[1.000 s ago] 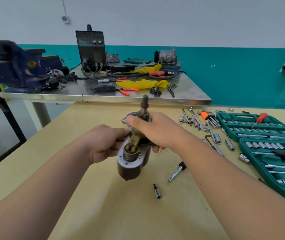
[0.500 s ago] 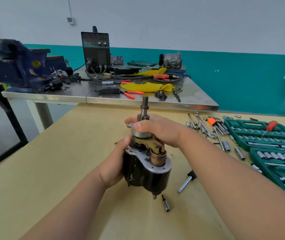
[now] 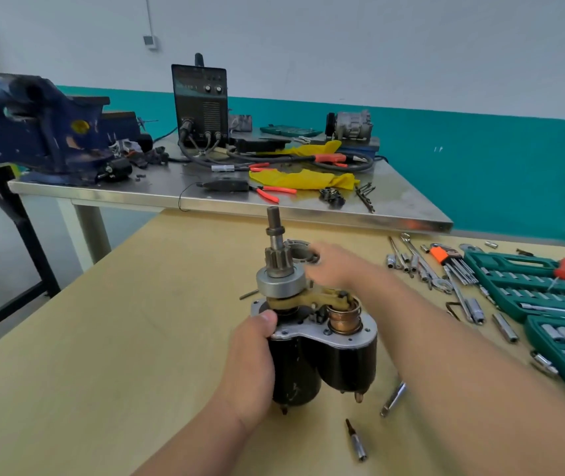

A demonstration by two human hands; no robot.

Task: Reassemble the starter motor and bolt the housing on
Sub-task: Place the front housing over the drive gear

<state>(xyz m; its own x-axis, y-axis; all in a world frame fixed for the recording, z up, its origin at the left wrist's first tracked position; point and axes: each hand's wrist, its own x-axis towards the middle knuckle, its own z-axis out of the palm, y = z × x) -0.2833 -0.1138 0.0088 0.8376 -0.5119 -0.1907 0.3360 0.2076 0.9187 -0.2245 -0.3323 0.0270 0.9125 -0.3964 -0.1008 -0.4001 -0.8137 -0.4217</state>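
The starter motor (image 3: 322,359) stands upright on the wooden bench (image 3: 102,372), pinion shaft pointing up. The left hand (image 3: 250,365) grips its black body from the near left, fingers curled round it and thumb pressed on the grey plate's rim. Just beyond the pinion, the right hand (image 3: 334,266) is at the grey housing (image 3: 300,247); blur hides whether its fingers hold it. A socket bit (image 3: 356,441) and an extension bar (image 3: 392,398) lie near right, green socket cases (image 3: 531,286) further right

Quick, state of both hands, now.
Left hand: grips the starter motor by its black body.
Right hand: blurred at the housing; grip cannot be told.
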